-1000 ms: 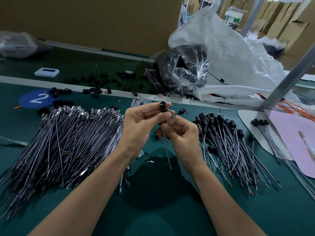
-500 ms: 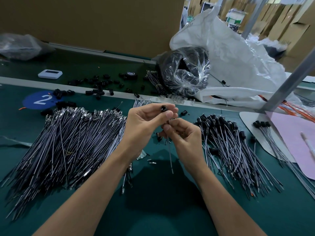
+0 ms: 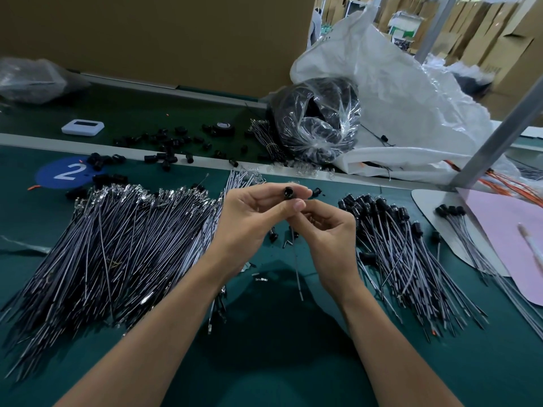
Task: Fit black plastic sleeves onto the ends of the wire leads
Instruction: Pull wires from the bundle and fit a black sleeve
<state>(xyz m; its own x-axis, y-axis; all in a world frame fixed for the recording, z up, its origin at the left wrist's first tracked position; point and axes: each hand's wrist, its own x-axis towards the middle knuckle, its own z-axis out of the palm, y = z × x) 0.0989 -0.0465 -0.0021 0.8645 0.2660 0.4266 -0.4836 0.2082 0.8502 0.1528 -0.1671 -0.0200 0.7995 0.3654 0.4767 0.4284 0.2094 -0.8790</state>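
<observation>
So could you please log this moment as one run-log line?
left hand: pinching black sleeve | right hand: holding wire lead below sleeve | finished leads: piled right

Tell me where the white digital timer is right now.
In the head view, the white timer lies far left on the back belt, left of the scattered black sleeves, beyond the blue number-two sticker.

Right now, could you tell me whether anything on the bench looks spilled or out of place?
Yes: loose black sleeves lie scattered over the back belt and white divider strip instead of in a container. A few small metal terminals lie stray between the forearms.
</observation>
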